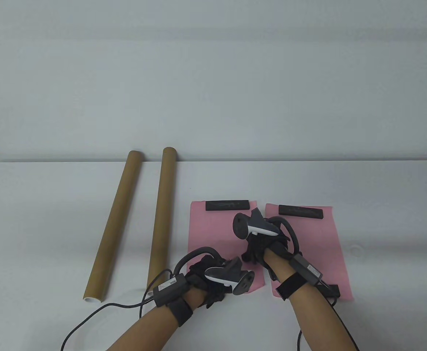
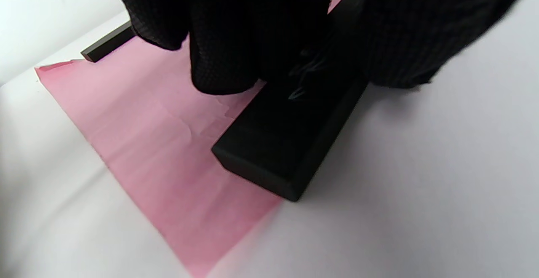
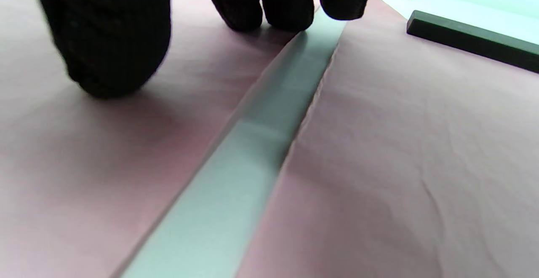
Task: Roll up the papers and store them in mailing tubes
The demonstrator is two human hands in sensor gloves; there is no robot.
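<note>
Two pink papers lie side by side, the left paper [image 1: 213,234] [image 2: 168,143] [image 3: 105,164] and the right paper [image 1: 315,248] [image 3: 421,164]. A black bar weight [image 1: 228,204] [image 2: 107,47] holds the left sheet's far edge, and another bar [image 1: 301,211] [image 3: 471,40] holds the right one's. My left hand [image 1: 209,274] [image 2: 311,65] grips a third black bar [image 2: 286,143] at the left paper's near edge, fingers and thumb curled round it. My right hand [image 1: 259,248] [image 3: 193,38] rests its fingertips [image 3: 269,12] on the left paper beside the gap. Two brown mailing tubes [image 1: 116,223] [image 1: 161,215] lie to the left.
A strip of bare table [image 3: 252,143] separates the papers. A dark bar [image 1: 332,290] shows at the right paper's near edge, partly hidden by my right forearm. Glove cables [image 1: 100,310] trail at the front left. A faint white ring [image 1: 355,250] lies right of the papers.
</note>
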